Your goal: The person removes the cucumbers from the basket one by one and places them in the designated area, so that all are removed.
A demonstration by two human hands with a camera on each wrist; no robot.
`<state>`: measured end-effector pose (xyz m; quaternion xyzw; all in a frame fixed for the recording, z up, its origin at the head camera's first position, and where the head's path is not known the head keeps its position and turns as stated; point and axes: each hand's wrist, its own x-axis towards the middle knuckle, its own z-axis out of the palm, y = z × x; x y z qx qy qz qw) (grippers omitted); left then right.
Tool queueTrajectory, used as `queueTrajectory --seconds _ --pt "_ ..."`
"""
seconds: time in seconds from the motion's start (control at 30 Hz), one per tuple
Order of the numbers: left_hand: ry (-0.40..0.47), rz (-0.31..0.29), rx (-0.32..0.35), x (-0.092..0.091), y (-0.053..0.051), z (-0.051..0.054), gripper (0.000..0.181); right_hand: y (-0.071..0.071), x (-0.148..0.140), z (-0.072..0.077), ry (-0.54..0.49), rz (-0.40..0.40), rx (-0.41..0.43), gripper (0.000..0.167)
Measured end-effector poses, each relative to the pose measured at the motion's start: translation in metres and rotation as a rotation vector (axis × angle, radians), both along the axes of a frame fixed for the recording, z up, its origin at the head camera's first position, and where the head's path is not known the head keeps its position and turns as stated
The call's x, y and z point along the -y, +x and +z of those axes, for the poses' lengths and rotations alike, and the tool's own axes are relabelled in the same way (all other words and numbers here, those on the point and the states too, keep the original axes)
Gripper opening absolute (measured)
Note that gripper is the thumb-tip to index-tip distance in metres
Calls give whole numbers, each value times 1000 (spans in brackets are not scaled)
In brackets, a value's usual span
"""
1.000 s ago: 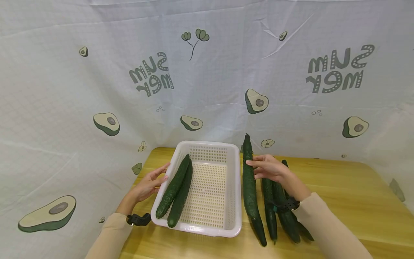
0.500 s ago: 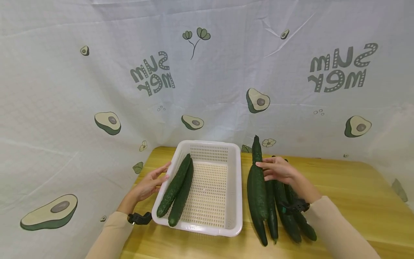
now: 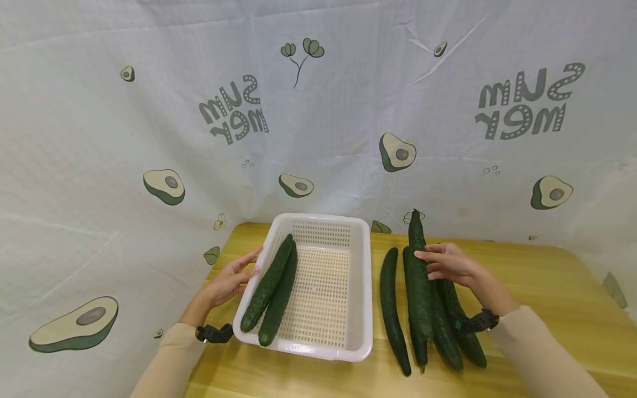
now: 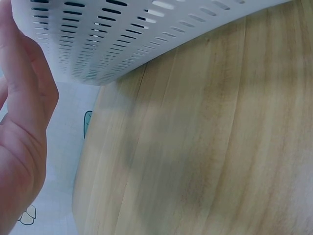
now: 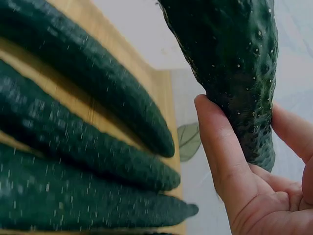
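Lying between basket and held cucumber is a curved cucumber.

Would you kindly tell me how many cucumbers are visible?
7: two cucumbers lie in the white basket, one cucumber is in the right hand, and four cucumbers are on the table. Others may be hidden.

Tbl: wht bskt, cukes.

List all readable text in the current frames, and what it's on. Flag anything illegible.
"sum / mer", mirrored: white backdrop cloth, left of center in head view.
"sum / mer", mirrored: same cloth, right side of head view.
Small mark on front rim of white plastic basket: too small to read.
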<state>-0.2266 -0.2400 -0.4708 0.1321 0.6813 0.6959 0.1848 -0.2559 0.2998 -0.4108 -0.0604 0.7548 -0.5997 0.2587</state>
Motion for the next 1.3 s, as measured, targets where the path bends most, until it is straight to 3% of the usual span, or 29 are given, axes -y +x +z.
queueTrajectory --seconds 0.3,0.67,1.3 --pt "-7 0 -7 0 0 1 62 1 -28 -2 45 -8 -23 85" --pt "-11 6 -4 0 1 1 62 8 -61 -6 97 56 -85 81" --pt "-20 9 -10 0 0 -1 62 13 -113 -29 200 141 -97 77"
